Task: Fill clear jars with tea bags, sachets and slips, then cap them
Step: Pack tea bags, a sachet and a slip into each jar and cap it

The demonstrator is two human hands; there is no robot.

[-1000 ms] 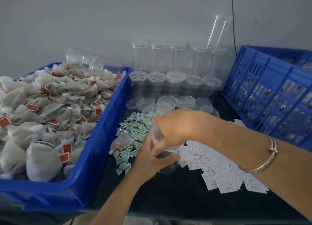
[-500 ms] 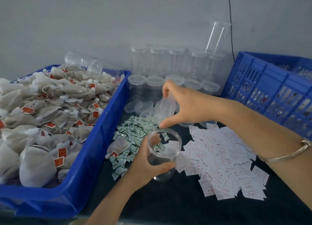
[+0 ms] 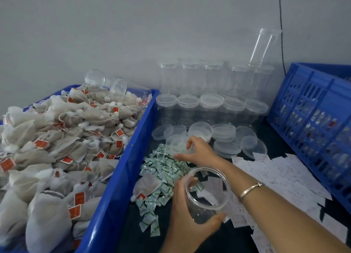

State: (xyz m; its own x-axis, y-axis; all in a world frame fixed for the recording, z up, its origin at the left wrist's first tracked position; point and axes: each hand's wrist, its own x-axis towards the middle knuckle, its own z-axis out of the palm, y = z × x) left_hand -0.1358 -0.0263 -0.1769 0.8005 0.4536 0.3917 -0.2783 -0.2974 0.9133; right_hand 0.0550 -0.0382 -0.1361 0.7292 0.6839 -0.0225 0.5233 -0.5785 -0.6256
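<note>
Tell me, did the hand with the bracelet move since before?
Yes. The right hand left the mouth of the jar and went farther back, holding a lid, to the far edge of the green sachets, beside the loose lids.

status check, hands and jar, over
Left hand grips uncapped clear jar, looks empty. Right hand holds clear lid over green sachets. Nothing blocking either hand.

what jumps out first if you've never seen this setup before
The blue tub on the left, heaped with tea bags bearing red tags, grabs the eye first. Next come the rows of clear capped jars against the back wall. In front, the left hand grips an open jar while the right hand holds a lid over the green sachets.
</note>
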